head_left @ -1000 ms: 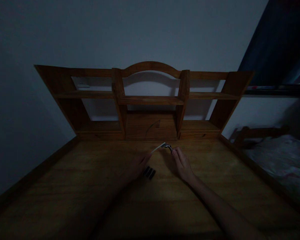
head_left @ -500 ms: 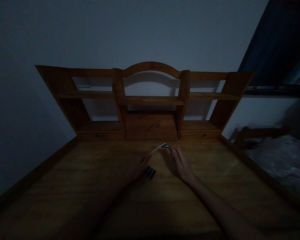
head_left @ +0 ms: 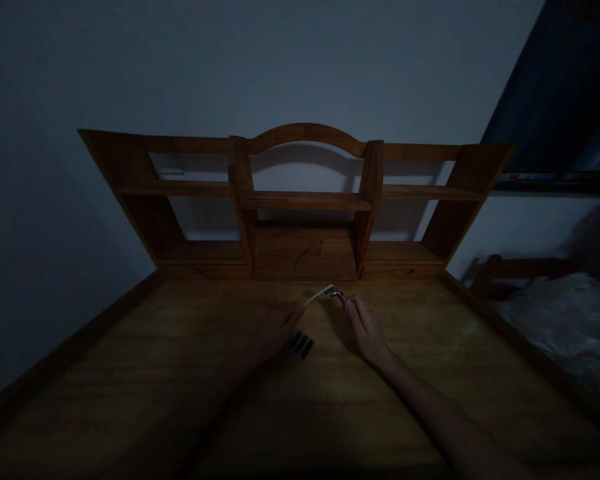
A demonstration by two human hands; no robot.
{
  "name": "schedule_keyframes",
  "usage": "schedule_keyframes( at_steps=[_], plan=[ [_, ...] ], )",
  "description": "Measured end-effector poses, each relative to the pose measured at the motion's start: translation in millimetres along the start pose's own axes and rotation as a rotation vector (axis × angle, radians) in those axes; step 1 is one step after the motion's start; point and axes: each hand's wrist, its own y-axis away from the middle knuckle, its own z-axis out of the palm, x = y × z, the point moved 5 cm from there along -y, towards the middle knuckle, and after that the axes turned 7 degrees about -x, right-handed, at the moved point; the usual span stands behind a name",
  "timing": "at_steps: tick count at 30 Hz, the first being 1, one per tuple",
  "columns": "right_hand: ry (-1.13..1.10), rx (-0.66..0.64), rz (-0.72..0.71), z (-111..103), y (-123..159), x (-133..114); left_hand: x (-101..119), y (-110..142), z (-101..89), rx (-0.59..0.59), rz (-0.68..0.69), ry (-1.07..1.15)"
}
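Note:
The light is dim. On the wooden desk [head_left: 180,373] my right hand [head_left: 367,330] is closed around the handle of a razor [head_left: 336,294], whose metal neck sticks out past my fingertips. My left hand [head_left: 279,328] pinches the near end of a thin pale strip [head_left: 317,296] that reaches up to the razor's head. Just beside my left hand, a small dark block of razor cartridges [head_left: 300,345] lies on the desk.
A wooden hutch [head_left: 305,200] with shelves and an arched top stands at the back of the desk against a pale wall. Raised rails run along the desk's left and right edges. To the right there is a bed with light bedding [head_left: 560,320].
Both hands keep the same hold and place. The view has shifted very slightly.

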Motion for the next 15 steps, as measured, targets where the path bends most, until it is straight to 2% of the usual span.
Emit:
schedule_keyframes(
  at_steps=[8,15],
  plan=[
    [0.013,0.001,-0.016,-1.0,-0.7,-2.0,1.3,1.6,-6.5,0.039,0.009,0.017],
    [0.023,0.001,0.005,-1.1,-0.2,-1.3,1.5,1.1,-1.6,-0.015,-0.011,0.027]
  ],
)
